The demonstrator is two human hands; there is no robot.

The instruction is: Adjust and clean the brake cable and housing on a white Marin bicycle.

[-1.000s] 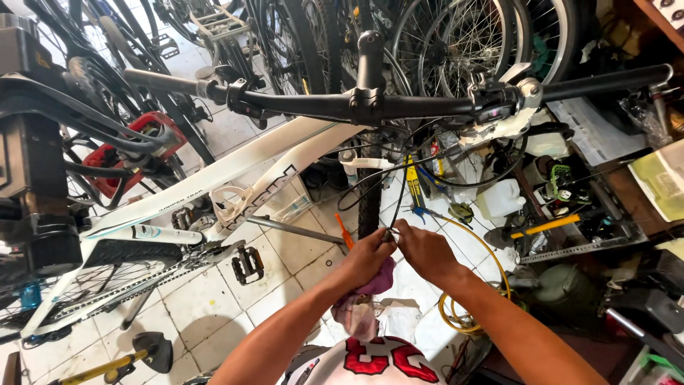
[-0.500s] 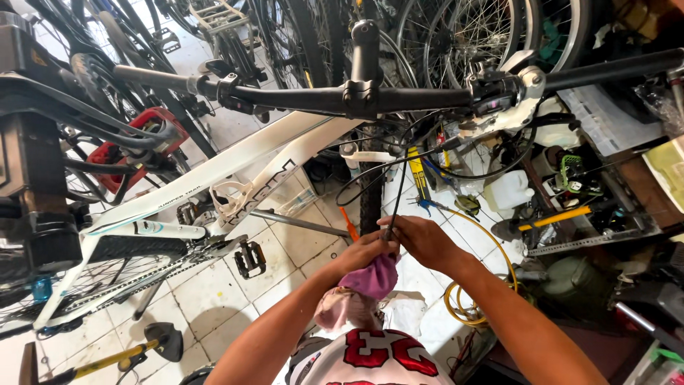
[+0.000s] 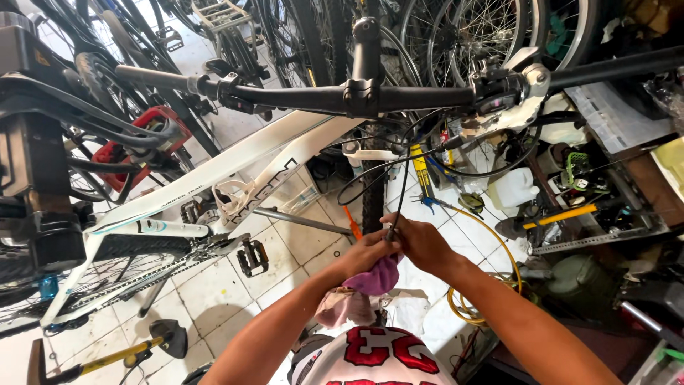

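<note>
work stand [image 3: 32, 164]: far left, clamps the white bike frame [image 3: 214, 182]. If we tug hard at the cable, the frame could swing in the clamp.
pedal [image 3: 253, 257]: sticks out low, left of our hands. A snag point for a forearm if we shift sideways.
handlebar [image 3: 342, 96]: black, straight across the top, stem [image 3: 365, 60] in the middle. We're bent under it, so a head knock is likely if we rise fast.
left hand [image 3: 367, 253]: closed round a pink rag [image 3: 374, 274], fingertips up against the cable end. The rag could slip and leave us gripping bare wire.
black cable [image 3: 402, 185]: drops from the brake lever [image 3: 502, 89] area to our hands, loops loosely on the way. Its lower end [image 3: 390, 232] sits between both hands, just in front of the front tyre [image 3: 372, 203]. We judge kinking the main risk, from bending it sharply while pinched, or a frayed tip pricking a finger. We can't tell whether the tip is capped.
right hand [image 3: 424, 242]: fingers curled, pinching the cable end from the right, touching the left hand. Tight pinch, nothing else held.
yellow hose [image 3: 491, 271]: coiled on the floor right of our arm. Trip hazard if we step back.
cluttered bench [image 3: 605, 185]: right side, tools and a white jug [image 3: 514, 189]. An elbow swing could knock things off.
</note>
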